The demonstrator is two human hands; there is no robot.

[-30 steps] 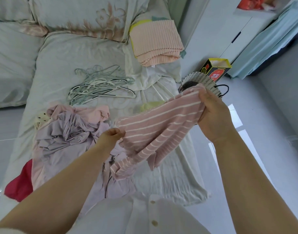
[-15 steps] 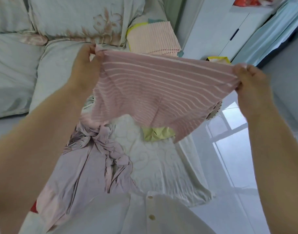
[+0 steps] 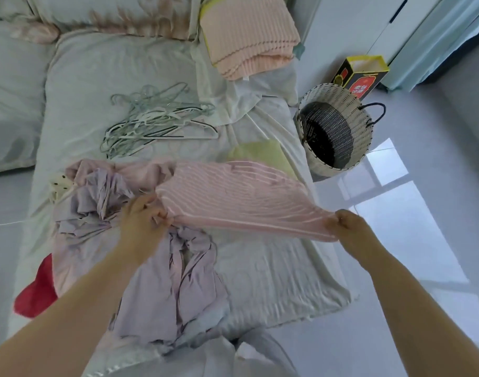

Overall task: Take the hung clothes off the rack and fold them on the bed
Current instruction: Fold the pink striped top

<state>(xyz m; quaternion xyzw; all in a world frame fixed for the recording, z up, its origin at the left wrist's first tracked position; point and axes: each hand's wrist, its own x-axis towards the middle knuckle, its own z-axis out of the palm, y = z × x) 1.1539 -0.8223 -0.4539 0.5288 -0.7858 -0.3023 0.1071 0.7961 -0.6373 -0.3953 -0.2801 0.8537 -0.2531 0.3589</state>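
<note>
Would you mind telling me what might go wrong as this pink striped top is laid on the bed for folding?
1. The right hand pinches the pink striped top at the edge of the bed; released there, that end may slide to the floor.
2. The left hand holds it over the crumpled lilac clothes, so the top may land lumpy or tangle.
3. It partly covers the yellow-green garment, which might get folded in.

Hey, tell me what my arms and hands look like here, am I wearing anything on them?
Both forearms are bare up to the picture's edge, with no sleeves in view. The left hand and right hand wear no gloves, and no watch or bracelet shows on either wrist. Rings are too small to tell. A pale garment on the body shows at the bottom edge.
</note>
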